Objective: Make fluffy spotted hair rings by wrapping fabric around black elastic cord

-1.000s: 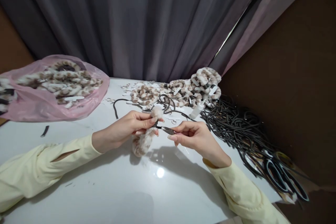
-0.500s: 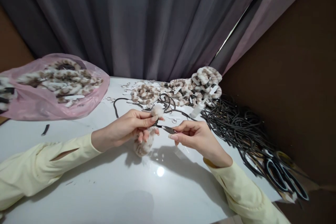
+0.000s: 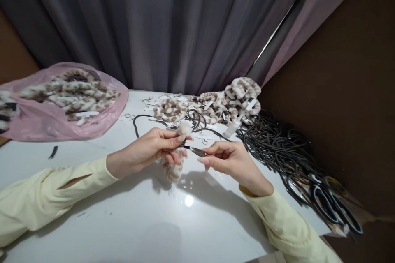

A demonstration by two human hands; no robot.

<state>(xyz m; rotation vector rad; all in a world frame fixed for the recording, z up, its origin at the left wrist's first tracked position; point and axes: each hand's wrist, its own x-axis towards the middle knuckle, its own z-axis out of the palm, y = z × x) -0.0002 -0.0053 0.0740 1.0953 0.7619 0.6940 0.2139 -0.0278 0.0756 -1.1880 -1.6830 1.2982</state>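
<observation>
Over the middle of the white table [image 3: 148, 218], my left hand [image 3: 148, 148] pinches a fluffy brown-and-white plush strip [image 3: 174, 169]. One pale tuft of it shows above my thumb, and the rest hangs below my fingers. A short dark cord end [image 3: 185, 144] sticks out from the fur at my fingertips. Closed round a small pointed metal tool [image 3: 198, 151], my right hand [image 3: 230, 162] holds its tip at that cord end. My fingers cover the tool's back part, so I cannot tell whether it is tweezers or snips.
A pink plastic bag [image 3: 114, 125] with plush strips lies at the left. Along the curtain [image 3: 154, 28] are plush rings [image 3: 171, 109], small metal hooks and a clear bottle [image 3: 232, 127]. Tangled black cords [image 3: 271, 144] and large scissors [image 3: 324, 203] lie at the right.
The hanging end of the plush strip has swung slightly to the right and up. Both hands stay almost in place, the tool's tip still at the cord end.
</observation>
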